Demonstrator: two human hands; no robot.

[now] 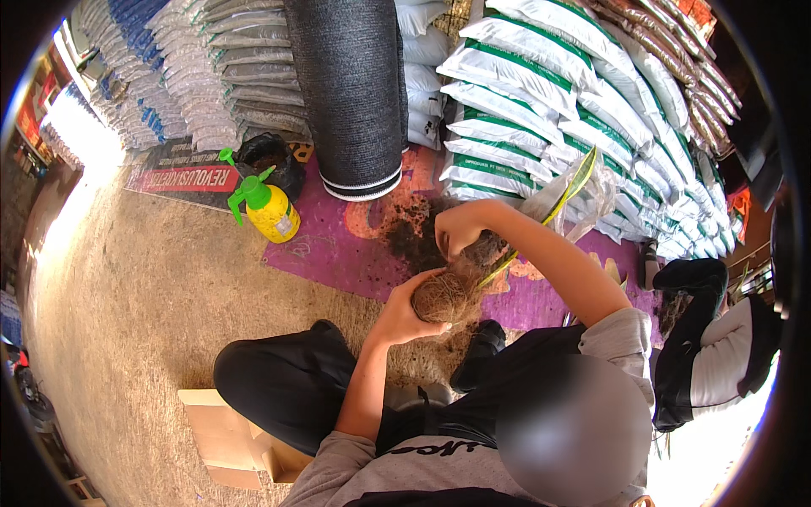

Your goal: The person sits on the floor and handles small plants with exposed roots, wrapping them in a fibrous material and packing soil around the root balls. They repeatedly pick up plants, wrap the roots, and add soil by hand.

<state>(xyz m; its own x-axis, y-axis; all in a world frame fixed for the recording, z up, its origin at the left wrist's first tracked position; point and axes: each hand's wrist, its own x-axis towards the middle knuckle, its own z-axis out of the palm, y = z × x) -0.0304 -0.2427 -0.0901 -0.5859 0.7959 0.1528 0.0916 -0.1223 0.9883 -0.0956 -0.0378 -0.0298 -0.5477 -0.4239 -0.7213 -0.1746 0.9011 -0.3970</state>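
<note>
My left hand (405,310) is wrapped around a round ball of brown fibre (440,299), which looks like coconut husk or matted roots. Just above it, my right hand (459,231) bends downward over dark soil and loose fibre, its fingers curled; what it may hold is hidden. A long green leaf with yellow edges (573,184) slants up to the right from the fibre, passing behind my right forearm. A clear plastic bag (595,199) lies behind the leaf. Dark soil (412,241) is scattered on the purple printed sheet (355,272) beyond my hands.
A yellow spray bottle with green top (274,212) and a black bag (269,161) stand at left. Behind are a black mesh roll (348,95) and stacked white-green sacks (494,133). An open cardboard box (222,437) lies by my knee; another person (716,361) sits at right.
</note>
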